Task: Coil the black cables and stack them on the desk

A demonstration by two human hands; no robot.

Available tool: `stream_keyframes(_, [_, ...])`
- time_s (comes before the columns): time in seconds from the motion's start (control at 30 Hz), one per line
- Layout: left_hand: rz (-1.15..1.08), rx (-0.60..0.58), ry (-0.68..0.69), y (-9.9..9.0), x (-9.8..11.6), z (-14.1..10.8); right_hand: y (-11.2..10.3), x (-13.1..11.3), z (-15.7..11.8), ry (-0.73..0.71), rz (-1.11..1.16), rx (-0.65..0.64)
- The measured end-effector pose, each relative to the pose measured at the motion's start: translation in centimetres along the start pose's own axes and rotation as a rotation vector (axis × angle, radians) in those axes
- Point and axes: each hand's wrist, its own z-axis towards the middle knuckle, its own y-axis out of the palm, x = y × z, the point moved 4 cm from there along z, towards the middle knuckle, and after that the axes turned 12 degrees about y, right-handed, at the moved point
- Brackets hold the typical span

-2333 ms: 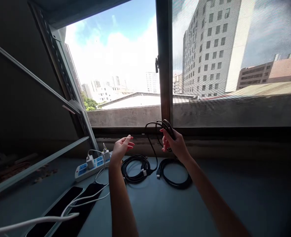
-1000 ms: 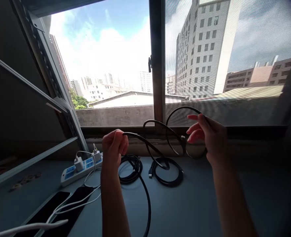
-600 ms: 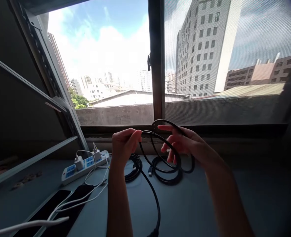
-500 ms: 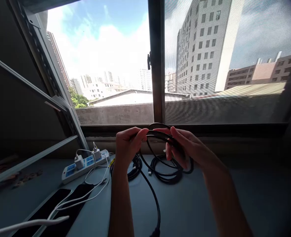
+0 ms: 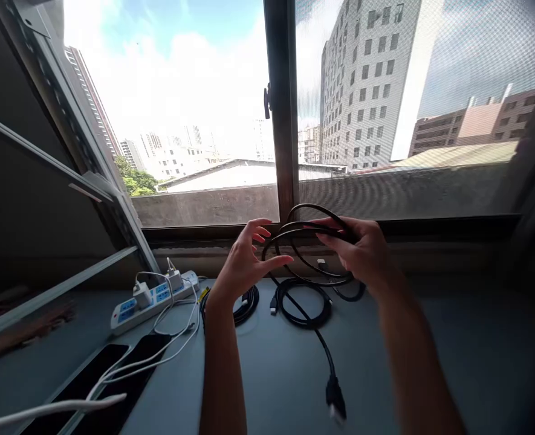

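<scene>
My right hand (image 5: pixel 360 244) grips several loops of a black cable (image 5: pixel 312 210), held up above the table. One end of that cable hangs down toward me with a black plug (image 5: pixel 335 399) that looks like HDMI. Beside the loops, my left hand (image 5: pixel 249 260) is open, thumb and fingers spread, with nothing between them. Beneath the hands, a coiled black cable (image 5: pixel 304 323) lies on the table, a plug (image 5: pixel 273 305) at its left side. Another black coil (image 5: pixel 249 311) rests further left, partly behind my left wrist.
A white power strip (image 5: pixel 156 302) with two white adapters stands at the left. White charging cables (image 5: pixel 135 362) run over dark flat devices (image 5: pixel 135 377) at the front left. The blue-grey tabletop (image 5: pixel 276 374) meets a window (image 5: pixel 285 121) at the back; a metal frame (image 5: pixel 86 151) slants on the left.
My left hand has let go of the cable and spread its fingers. My right hand has shifted right and up with the loops. The hanging plug has swung right, into fuller view.
</scene>
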Motion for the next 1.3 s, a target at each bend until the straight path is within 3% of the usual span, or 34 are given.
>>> stream_keyframes(0.13, [-0.037,0.014,-0.023,1.0,-1.1,0.2,-0.6,-0.4,-0.6,0.017,0.197,-0.093])
stream_keyframes(0.33, [-0.243,0.076,0.040,1.8,-0.4,1.0,0.0,-0.2,-1.1,-0.032,0.253,-0.286])
stream_keyframes(0.43, [-0.369,0.183,0.027,1.5,-0.2,1.2,0.1,0.2,-0.6,-0.060,0.223,-0.238])
stream_keyframes(0.57, [-0.492,0.333,-0.089,1.1,-0.6,0.8,-0.1,0.6,0.6,-0.117,-0.014,-0.051])
stream_keyframes(0.67, [-0.322,0.460,-0.170,0.4,-0.3,0.3,0.2,0.8,1.2,-0.136,-0.182,0.012])
stream_keyframes(0.77, [-0.097,0.504,-0.114,0.0,1.3,0.1,1.0,0.7,0.9,-0.121,-0.178,-0.037])
stream_keyframes(0.9, [0.051,0.483,-0.058,0.6,2.8,0.3,2.5,0.3,-0.5,0.019,-0.040,-0.274])
stream_keyframes(1.0, [0.027,0.467,-0.083,1.5,1.9,0.5,2.1,-0.1,-1.1,0.091,0.046,-0.330])
stream_keyframes(1.13, [-0.128,0.310,-0.245,3.6,-0.7,0.9,0.3,-0.2,-1.0,0.161,0.256,-0.196])
stream_keyframes(1.3, [-0.359,-0.062,-0.409,6.9,-1.4,0.5,-1.1,-0.3,-1.1,0.125,0.407,0.102])
